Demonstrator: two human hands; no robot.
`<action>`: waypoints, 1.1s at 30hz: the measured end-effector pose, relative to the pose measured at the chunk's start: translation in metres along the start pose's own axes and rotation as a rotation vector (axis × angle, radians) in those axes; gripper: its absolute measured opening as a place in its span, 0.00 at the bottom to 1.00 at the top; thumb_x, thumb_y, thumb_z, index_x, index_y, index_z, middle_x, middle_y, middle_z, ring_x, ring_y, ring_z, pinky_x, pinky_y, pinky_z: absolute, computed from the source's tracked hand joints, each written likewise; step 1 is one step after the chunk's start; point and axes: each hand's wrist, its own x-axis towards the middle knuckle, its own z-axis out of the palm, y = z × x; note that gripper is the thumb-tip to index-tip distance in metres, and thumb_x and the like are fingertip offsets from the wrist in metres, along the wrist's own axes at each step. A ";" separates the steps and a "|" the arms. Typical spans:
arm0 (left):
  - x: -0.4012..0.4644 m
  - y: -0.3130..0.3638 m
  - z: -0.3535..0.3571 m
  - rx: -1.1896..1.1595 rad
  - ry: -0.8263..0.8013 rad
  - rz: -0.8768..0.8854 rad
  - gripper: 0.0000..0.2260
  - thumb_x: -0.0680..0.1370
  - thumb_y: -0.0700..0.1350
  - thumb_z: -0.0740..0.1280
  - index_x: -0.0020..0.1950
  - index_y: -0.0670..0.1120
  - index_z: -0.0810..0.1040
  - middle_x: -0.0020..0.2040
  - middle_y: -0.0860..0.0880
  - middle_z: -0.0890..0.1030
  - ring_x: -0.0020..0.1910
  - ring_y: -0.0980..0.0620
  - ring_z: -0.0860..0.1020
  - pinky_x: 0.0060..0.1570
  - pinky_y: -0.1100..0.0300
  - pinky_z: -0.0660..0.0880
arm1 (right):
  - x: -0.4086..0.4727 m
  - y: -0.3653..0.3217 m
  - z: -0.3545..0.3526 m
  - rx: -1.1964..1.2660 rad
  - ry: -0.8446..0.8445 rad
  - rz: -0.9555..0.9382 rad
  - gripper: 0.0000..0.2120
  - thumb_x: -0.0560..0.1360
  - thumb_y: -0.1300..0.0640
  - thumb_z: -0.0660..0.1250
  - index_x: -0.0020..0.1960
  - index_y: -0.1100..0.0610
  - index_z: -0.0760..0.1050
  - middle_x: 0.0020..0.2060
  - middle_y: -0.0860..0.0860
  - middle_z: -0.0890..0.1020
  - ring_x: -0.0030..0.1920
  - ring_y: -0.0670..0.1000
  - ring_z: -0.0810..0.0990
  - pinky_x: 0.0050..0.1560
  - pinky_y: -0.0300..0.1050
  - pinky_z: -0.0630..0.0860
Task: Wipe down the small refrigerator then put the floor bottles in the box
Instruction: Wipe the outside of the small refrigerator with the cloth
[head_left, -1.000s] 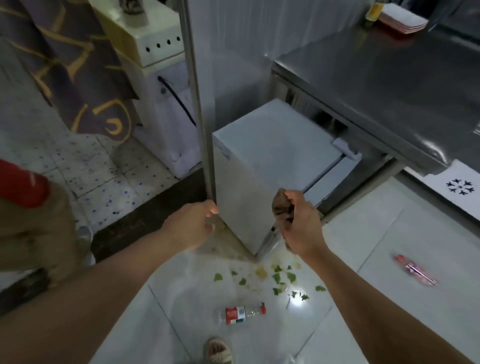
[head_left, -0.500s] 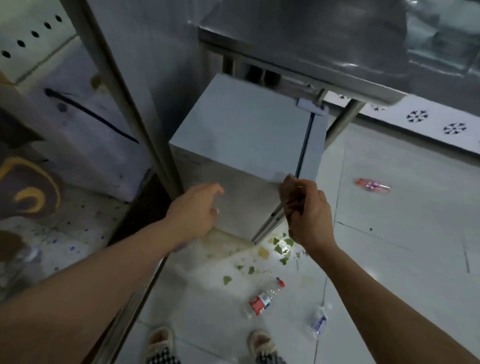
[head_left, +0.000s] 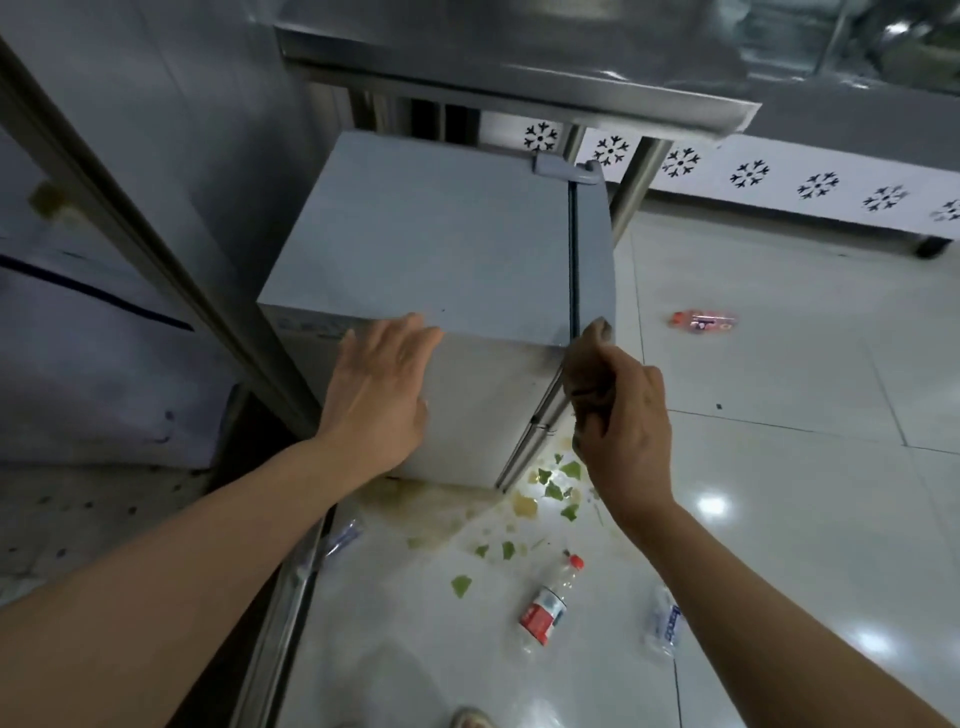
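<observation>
The small white refrigerator stands on the floor under a steel table. My left hand lies flat and open against its near upper edge and side. My right hand grips a brown cloth, which touches the fridge's near right corner by the door seam. A clear bottle with a red label and red cap lies on the tiles below. A crushed clear bottle with a blue label lies beside it. A pink bottle lies further right. Another clear bottle rests by the metal frame.
The steel table overhangs the fridge's back, with its leg at the right. A slanted metal post runs along the left. Green leaf scraps and a yellowish spill lie on the white tiles. A shoe tip shows at the bottom.
The view has swung closer and over the fridge. My left hand opened and came to rest on the fridge's near edge. My right hand brought the cloth to the near right corner.
</observation>
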 end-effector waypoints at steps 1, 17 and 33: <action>0.006 0.000 0.009 0.014 0.033 0.011 0.30 0.71 0.42 0.69 0.71 0.46 0.64 0.72 0.46 0.64 0.70 0.43 0.62 0.67 0.42 0.59 | 0.001 0.003 0.008 -0.035 0.015 -0.068 0.29 0.64 0.79 0.65 0.63 0.64 0.72 0.50 0.59 0.77 0.50 0.55 0.73 0.41 0.43 0.75; 0.056 -0.027 0.116 -0.067 0.844 0.172 0.20 0.71 0.47 0.68 0.62 0.46 0.74 0.59 0.44 0.76 0.57 0.44 0.66 0.59 0.43 0.63 | 0.022 0.078 0.122 -0.506 0.630 -0.524 0.41 0.60 0.58 0.73 0.70 0.52 0.61 0.62 0.55 0.62 0.55 0.60 0.66 0.52 0.55 0.67; 0.059 -0.046 0.131 -0.023 0.991 0.289 0.23 0.71 0.48 0.62 0.66 0.46 0.71 0.63 0.46 0.74 0.61 0.45 0.65 0.62 0.41 0.59 | -0.018 0.124 0.183 -0.509 0.502 -0.574 0.48 0.53 0.61 0.80 0.69 0.54 0.63 0.59 0.57 0.66 0.54 0.58 0.67 0.46 0.53 0.73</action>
